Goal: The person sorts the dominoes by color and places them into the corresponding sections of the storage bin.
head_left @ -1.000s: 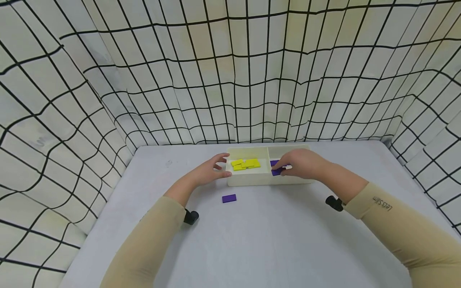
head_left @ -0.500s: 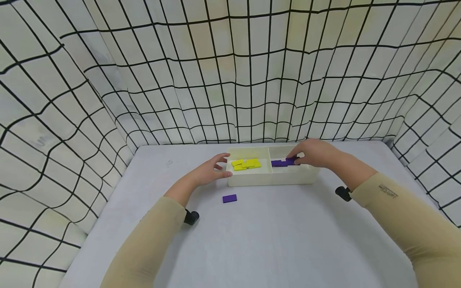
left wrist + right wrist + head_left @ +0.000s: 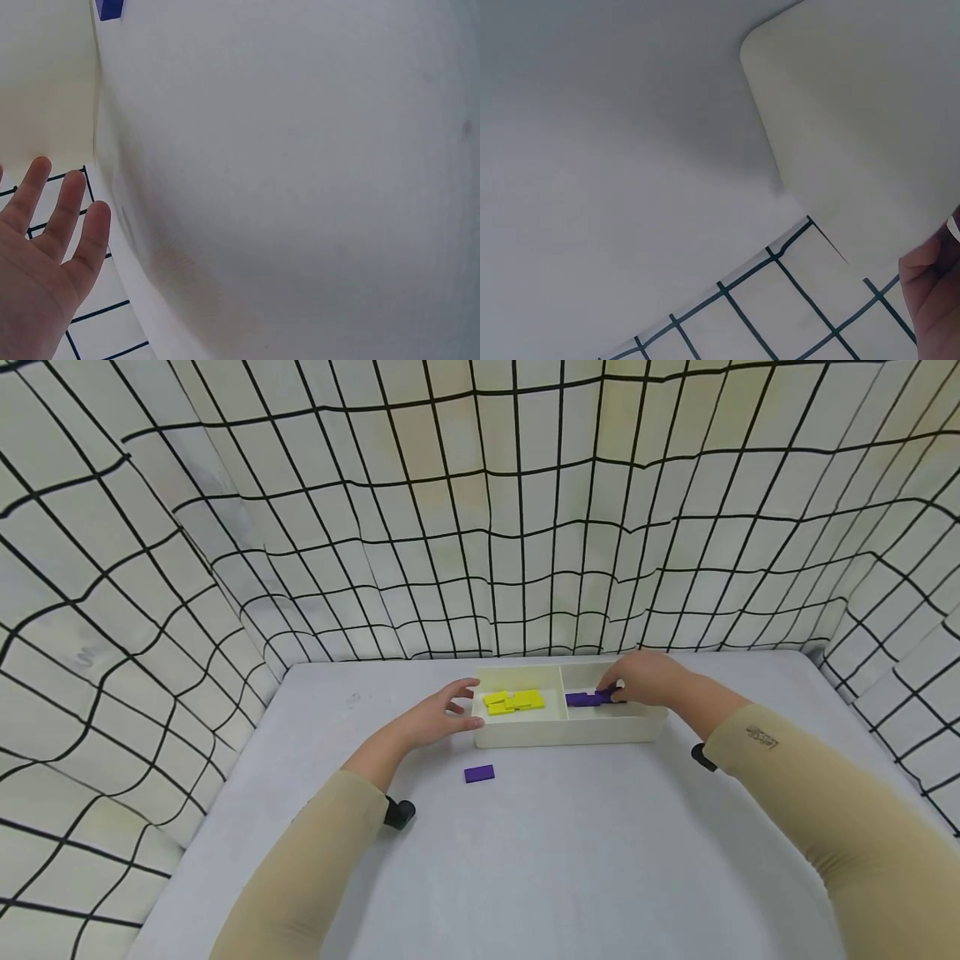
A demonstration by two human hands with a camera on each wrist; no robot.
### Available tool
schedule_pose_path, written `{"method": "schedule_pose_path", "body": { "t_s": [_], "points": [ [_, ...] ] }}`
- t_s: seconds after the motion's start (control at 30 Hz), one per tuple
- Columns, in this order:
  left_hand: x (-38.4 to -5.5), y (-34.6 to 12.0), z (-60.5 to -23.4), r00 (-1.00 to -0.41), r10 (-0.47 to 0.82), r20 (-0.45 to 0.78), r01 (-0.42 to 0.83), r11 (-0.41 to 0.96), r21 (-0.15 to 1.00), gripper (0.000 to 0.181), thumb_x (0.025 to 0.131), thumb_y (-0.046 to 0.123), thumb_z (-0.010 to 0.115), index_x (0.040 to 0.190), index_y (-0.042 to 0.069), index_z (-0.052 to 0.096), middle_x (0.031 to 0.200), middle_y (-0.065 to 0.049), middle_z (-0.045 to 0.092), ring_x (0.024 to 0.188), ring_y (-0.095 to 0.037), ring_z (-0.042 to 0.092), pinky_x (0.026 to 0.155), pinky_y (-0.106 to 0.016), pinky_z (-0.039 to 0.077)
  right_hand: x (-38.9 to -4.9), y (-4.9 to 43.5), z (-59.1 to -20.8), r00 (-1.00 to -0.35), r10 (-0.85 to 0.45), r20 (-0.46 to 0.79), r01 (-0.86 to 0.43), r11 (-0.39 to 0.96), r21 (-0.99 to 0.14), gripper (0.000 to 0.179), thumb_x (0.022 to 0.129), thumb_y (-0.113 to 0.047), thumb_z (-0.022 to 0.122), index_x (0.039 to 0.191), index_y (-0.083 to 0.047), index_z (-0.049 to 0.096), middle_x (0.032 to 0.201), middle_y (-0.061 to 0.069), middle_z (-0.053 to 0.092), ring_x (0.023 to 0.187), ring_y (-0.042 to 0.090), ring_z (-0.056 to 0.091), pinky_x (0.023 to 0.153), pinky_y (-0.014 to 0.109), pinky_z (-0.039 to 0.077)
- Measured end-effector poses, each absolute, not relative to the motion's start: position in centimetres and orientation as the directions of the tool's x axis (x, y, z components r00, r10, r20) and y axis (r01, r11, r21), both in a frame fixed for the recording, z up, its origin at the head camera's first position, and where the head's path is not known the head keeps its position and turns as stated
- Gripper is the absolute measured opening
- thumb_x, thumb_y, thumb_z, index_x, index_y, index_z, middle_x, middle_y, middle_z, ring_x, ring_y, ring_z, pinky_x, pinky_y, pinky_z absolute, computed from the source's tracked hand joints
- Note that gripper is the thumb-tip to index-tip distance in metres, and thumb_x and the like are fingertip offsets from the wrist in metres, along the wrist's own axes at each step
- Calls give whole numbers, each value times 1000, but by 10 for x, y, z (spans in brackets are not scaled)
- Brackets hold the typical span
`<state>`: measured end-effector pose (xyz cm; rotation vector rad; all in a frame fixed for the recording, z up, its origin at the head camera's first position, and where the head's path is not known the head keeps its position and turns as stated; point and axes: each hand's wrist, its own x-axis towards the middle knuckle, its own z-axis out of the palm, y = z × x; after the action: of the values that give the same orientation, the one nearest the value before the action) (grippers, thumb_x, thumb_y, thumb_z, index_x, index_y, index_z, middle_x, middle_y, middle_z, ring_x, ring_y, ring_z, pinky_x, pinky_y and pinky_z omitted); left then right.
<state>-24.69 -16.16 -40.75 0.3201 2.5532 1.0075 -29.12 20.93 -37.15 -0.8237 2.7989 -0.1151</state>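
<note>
A cream box (image 3: 562, 734) with two compartments stands near the back of the table. Several yellow blocks (image 3: 528, 700) lie in its left compartment, and flat purple blocks (image 3: 580, 700) are in the right one. My right hand (image 3: 647, 678) reaches over the right compartment and pinches a purple block (image 3: 604, 693), partly hidden by the fingers. At the box's left end is my left hand (image 3: 433, 717), its fingers (image 3: 69, 196) spread and fairly straight, thumb and index at the wall. One loose purple block (image 3: 479, 773) lies on the table in front of the box.
The white table (image 3: 555, 843) runs back to a pale wall covered with black netting (image 3: 517, 527). Similar netting stands on the left and right sides. A small black device (image 3: 400, 813) sits at the left wrist.
My right hand has moved back and to the right inside the right compartment, with a purple block at its fingertips. In the last half second the forearm shifted slightly. The left hand stays put.
</note>
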Motion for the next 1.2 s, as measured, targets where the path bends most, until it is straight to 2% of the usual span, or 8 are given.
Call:
{"method": "schedule_pose_path", "body": {
  "t_s": [0.33,0.57,1.2],
  "points": [
    [-248,-161,-408,-905,337,-260,71,721,689,81,88,48,71,154,38,26,152,0,40,135,-24,44,107,-55,39,-299,205,-377,-810,-552,-197,-531,833,-152,28,90,-13,74,117,-16,75,115,3,71,110,26,62,98,47,47],
    [-248,-160,-407,-902,342,-262,72,720,690,82,87,51,72,154,38,26,152,1,40,135,-24,43,107,-54,39,-302,206,-383,-829,-518,-212,-500,856,-134,27,91,-14,73,117,-17,74,113,3,70,109,25,60,98,47,47],
    [-246,-160,-405,-903,336,-267,66,723,687,80,90,45,71,155,35,25,152,-1,40,135,-25,43,108,-54,38,-308,207,-392,-811,-544,-215,-527,839,-133,29,92,-14,71,121,-15,73,122,5,69,117,29,60,101,49,46]
  ]
}}
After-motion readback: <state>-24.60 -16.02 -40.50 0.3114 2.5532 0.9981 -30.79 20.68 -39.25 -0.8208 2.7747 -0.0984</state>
